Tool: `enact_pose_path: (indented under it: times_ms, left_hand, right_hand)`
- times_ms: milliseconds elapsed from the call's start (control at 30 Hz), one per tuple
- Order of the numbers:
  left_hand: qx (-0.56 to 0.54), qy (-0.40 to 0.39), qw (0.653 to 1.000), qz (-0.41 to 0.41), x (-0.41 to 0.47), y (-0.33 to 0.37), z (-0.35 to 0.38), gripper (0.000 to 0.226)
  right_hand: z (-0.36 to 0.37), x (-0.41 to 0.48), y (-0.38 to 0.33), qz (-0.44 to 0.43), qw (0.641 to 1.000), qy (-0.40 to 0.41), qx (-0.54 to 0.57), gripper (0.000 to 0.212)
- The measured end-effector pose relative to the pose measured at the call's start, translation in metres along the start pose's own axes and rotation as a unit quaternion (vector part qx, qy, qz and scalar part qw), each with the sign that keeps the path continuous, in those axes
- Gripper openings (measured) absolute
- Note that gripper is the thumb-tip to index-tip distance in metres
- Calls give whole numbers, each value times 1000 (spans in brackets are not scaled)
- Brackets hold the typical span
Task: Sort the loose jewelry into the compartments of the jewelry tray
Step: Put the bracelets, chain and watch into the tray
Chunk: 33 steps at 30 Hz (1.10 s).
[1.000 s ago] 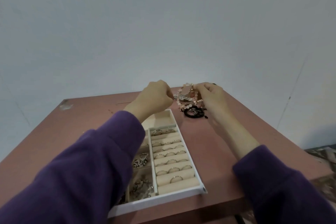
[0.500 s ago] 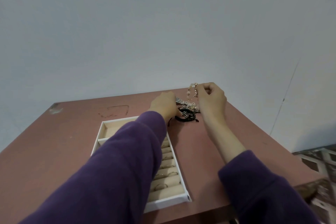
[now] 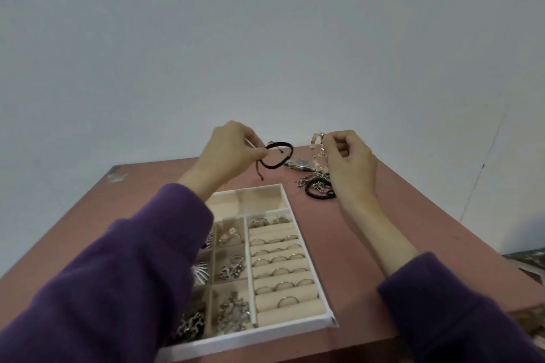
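Note:
My left hand (image 3: 227, 150) pinches a black cord bracelet (image 3: 278, 155) and holds it up above the far end of the white jewelry tray (image 3: 323, 300). My right hand (image 3: 349, 162) grips a pink beaded bracelet (image 3: 317, 147), lifted over the loose pile. On the table under it lie a silver watch (image 3: 300, 164), a chain piece and another black bracelet (image 3: 318, 192). Rings fill the tray's right-hand roll rows (image 3: 280, 259). Small metal pieces sit in its middle compartments (image 3: 231, 267). The long far compartment (image 3: 250, 200) holds nothing. My left sleeve hides the tray's left side.
The reddish table (image 3: 368, 244) ends at a grey wall behind and drops off at the right edge. A worn patch (image 3: 116, 175) marks its far left corner. Patterned floor (image 3: 528, 262) shows at the right.
My left hand has lifted the black cord bracelet off the pile and drawn it left, away from the beaded bracelet. My right hand has raised the beaded bracelet. The camera view has shifted.

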State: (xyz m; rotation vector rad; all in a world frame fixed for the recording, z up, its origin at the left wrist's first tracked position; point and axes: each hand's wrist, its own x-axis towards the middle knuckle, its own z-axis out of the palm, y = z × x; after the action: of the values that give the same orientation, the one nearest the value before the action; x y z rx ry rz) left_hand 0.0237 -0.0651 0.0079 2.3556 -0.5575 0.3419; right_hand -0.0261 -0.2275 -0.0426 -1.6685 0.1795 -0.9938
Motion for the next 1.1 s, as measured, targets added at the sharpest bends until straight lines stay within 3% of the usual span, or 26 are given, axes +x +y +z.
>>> enact_pose_path:
  times_ms: [267, 533, 733, 900, 1100]
  left_hand:
    - [28, 10, 998, -63, -44, -74, -26, 9]
    - [100, -11, 992, -71, -54, -95, -21, 2]
    - [135, -50, 989, -42, -51, -100, -22, 5]
    - [103, -22, 994, -25, -46, -105, -17, 27]
    - [118, -6, 993, 15, -43, -102, -7, 16]
  right_hand:
    - [37, -14, -26, 8, 992, -123, 35, 10]
    - [65, -9, -39, -3, 982, -187, 29, 8]
    - [84, -9, -37, 9, 969, -241, 58, 13]
    - [91, -15, -28, 13, 958, -282, 53, 14]
    - [93, -16, -28, 5, 960, -277, 41, 10]
